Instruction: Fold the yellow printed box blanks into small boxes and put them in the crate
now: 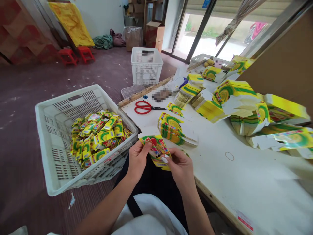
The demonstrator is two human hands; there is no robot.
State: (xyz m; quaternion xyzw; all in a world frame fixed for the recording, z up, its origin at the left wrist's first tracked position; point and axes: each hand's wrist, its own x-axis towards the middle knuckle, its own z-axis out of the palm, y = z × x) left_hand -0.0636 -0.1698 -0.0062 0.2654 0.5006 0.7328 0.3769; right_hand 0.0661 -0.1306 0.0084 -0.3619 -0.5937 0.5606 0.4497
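Note:
Both my hands hold one flat yellow-green printed carton blank (156, 148) over my lap at the table's near edge. My left hand (137, 160) pinches its left side, fingers closed. Its right side is pinched by my right hand (180, 165), also closed. Just beyond the blank lies a stack of the same flat cartons (174, 128) on the white table (232, 182). To my left stands a white plastic crate (52, 130) holding several folded yellow boxes (99, 137).
Red-handled scissors (144, 107) and a small tape roll (145, 97) lie on the table's far left. More carton stacks (210, 107) and loose cartons (281, 130) fill the right. A second white crate (146, 65) and red stools (75, 54) stand on the floor.

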